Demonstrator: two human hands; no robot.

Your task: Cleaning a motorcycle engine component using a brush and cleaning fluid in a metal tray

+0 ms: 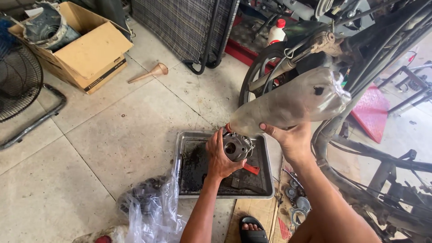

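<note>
My left hand [219, 156] grips a small round metal engine part [237, 146] with a central bore, held over a dirty metal tray [189, 140] on the floor. My right hand [290, 140] holds a cloudy plastic bottle [292, 101], tipped down to the left so its neck sits just above the metal part. A red-handled tool [252, 169] lies in the tray under the part. Dark oily residue covers the tray bottom.
A motorcycle [360, 58] with its wheel and frame stands at the right. A clear plastic bag [150, 207] of dark parts lies left of the tray. A cardboard box [85, 49], a funnel [150, 73] and a fan [18, 76] stand farther left. Loose metal parts [297, 200] lie by my foot.
</note>
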